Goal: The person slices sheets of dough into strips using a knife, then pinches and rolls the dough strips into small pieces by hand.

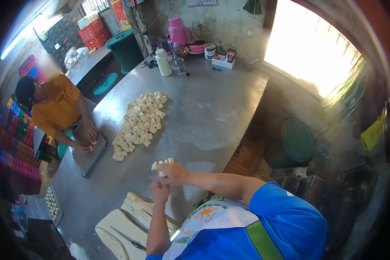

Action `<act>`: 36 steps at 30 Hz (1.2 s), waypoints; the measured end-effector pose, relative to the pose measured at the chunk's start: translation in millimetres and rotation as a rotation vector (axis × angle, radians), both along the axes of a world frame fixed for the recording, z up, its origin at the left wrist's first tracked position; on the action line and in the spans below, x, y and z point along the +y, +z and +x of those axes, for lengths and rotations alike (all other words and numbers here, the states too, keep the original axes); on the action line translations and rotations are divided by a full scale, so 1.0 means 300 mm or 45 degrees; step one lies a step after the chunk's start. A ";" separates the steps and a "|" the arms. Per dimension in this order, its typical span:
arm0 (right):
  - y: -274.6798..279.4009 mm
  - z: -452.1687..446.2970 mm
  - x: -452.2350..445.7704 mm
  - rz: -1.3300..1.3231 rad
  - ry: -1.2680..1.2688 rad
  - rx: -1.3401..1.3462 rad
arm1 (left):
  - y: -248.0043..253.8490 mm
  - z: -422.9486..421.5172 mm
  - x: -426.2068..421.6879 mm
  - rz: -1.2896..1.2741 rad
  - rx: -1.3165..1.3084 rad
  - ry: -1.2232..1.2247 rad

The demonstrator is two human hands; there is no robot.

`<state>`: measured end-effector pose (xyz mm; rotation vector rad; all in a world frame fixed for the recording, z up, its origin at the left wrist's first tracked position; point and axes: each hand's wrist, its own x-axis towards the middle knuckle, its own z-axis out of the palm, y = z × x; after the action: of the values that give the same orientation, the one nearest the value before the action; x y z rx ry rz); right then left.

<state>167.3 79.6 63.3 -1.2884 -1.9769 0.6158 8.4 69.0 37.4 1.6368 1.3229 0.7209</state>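
Observation:
Both of my hands meet above the metal table point(199, 112). My right hand point(175, 174) is closed around a piece of dough point(162, 173), and a few small dough pieces point(162, 163) lie just beyond it. Right beside it, my left hand point(160, 190) is closed against the same dough. A large heap of cut dough pieces point(141, 121) spreads further up the table. Near my left forearm lie a thick slab of dough point(110, 227) with a knife point(128, 238) on it and several dough strips point(138, 206).
A co-worker in an orange shirt point(58, 102) stands at the left, hands over a dark tray point(89, 149). A tray of small dough balls point(52, 203) sits at the left edge. Bottles point(163, 63), a pink jug point(177, 32) and a white box point(223, 62) stand at the back.

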 end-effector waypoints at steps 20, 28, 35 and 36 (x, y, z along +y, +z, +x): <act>-0.019 -0.013 0.034 -0.267 0.098 -0.123 | -0.043 -0.035 -0.053 0.017 0.564 -0.039; -0.204 0.042 -0.005 -0.025 0.144 -0.243 | -0.020 -0.097 -0.093 -0.128 0.119 0.051; 0.005 -0.081 -0.035 -0.038 0.309 0.140 | -0.086 -0.128 -0.042 0.139 -0.111 -0.097; 0.016 -0.079 -0.036 -0.045 0.200 0.119 | -0.122 -0.108 -0.058 0.032 -0.171 0.079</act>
<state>143.7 68.8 68.2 -1.1106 -2.0103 0.7757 -24.0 51.6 0.7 1.5447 1.2773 0.8719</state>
